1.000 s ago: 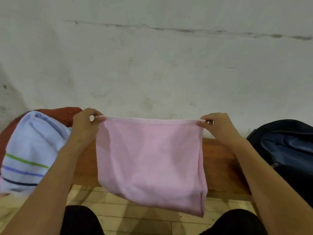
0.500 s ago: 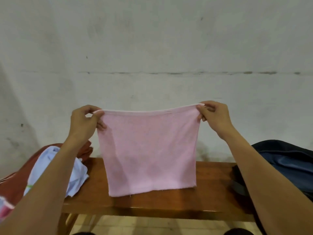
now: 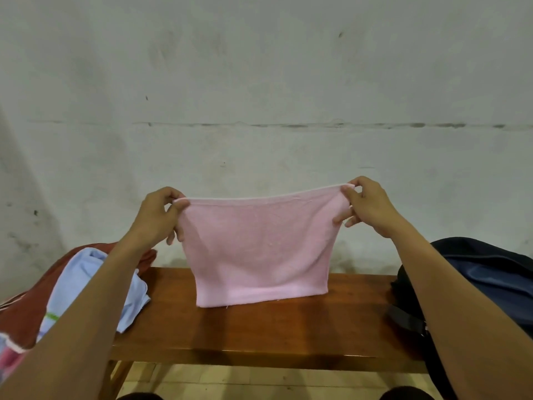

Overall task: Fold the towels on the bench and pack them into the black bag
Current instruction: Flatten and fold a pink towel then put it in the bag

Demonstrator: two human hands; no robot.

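Head view: left hand (image 3: 157,216) and right hand (image 3: 370,209) each pinch a top corner of pink towel (image 3: 259,246), hanging mid-frame, bottom edge on tabletop (image 3: 259,330). Black bag (image 3: 484,284) at right; towel pile (image 3: 86,290) at left.

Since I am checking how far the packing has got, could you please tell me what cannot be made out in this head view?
- Black bag: cut off by the right edge and crossed by the right forearm; its opening and contents are hidden.
- Towel pile: cut off at the left edge, part behind the left forearm; count unclear.
- Pink towel: its layers cannot be counted; it hides the bench behind it.
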